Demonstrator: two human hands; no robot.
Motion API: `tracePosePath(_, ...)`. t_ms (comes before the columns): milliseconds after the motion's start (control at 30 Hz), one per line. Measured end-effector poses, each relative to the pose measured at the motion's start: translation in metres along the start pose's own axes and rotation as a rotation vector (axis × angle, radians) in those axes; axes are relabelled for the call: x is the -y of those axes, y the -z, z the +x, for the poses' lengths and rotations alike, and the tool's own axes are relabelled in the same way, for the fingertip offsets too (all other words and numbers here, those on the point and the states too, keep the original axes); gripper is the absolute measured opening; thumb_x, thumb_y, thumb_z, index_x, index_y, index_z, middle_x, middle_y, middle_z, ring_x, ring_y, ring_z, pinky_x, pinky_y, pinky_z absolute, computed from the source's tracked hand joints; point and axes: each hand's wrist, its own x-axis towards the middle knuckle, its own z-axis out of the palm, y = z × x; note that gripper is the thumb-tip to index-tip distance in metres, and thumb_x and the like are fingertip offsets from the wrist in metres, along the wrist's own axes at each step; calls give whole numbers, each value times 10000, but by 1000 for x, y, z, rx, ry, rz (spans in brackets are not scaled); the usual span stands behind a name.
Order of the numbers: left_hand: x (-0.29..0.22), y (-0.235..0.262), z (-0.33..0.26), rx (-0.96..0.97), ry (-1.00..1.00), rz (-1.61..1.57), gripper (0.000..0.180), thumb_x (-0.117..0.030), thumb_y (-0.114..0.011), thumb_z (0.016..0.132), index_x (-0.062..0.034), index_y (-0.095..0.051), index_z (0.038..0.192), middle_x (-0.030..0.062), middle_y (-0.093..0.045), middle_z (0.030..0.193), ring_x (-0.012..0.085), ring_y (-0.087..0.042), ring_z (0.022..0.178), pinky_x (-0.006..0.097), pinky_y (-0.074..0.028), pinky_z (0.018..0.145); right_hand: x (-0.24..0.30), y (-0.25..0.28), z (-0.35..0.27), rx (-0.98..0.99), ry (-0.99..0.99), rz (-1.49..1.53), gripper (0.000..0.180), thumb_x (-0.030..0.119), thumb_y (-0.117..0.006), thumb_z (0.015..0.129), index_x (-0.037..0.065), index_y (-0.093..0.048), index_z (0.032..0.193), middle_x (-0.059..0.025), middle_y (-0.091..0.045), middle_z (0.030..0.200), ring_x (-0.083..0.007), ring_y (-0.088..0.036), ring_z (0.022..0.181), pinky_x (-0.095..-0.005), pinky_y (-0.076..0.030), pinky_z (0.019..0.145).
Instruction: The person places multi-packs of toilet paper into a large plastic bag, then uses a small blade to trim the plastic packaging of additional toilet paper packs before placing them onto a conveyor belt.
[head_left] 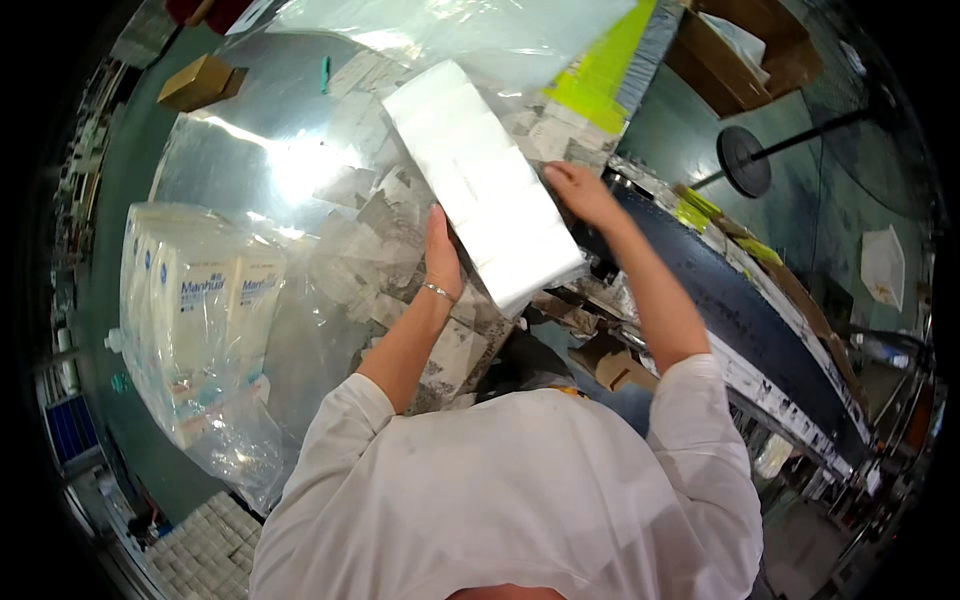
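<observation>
A long white rectangular pack (485,190), which looks like wrapped paper tissue, lies at a slant in front of me over the table. My left hand (441,255) grips its lower left side, with the thumb along the edge and the other fingers partly hidden by the pack. Close to the pack's right edge is my right hand (583,195), its fingers curled in; whether it touches the pack, or pinches something small, I cannot make out. Under the pack, worn tape and paper scraps (385,225) cover the tabletop.
To the left stands a clear plastic bag (215,320) of several tissue packs. Clear film (450,30) spreads across the far side, near a yellow-green sheet (600,75). A small carton (197,83) and a teal tool (325,75) lie far left. A dark conveyor belt (730,290) runs along the right.
</observation>
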Motion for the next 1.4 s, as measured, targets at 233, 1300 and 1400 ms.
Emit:
tracePosePath(233,-31,9,-28,143,137,-139,661,-500,-462,801,-8,-368,1231,162,-499,1141,277,-533,988,374,-454,835,88,-49,-18,228,-559,938,518,420,-444,849,23,-445,1181,-150,-540,1081,-196,-552,928,-290,-439,801)
tracePosePath(1300,-52,98,-202,574,-271,116,628,-145,-558,741,14,-271,1277,140,-395,1261,237,-408,1149,350,-354,950,194,-27,-188,439,-6,549,1013,298,-691,537,9,-161,1350,-161,-276,1346,-248,-251,1253,-332,-189,1022)
tracePosePath(1400,-63,93,-223,415,-348,752,645,-281,-612,752,-12,-322,1262,153,-372,1271,284,-373,1158,386,-294,972,178,16,-195,443,-208,614,774,235,-633,609,-4,-324,1278,-152,-477,1171,-238,-470,1072,-338,-359,925)
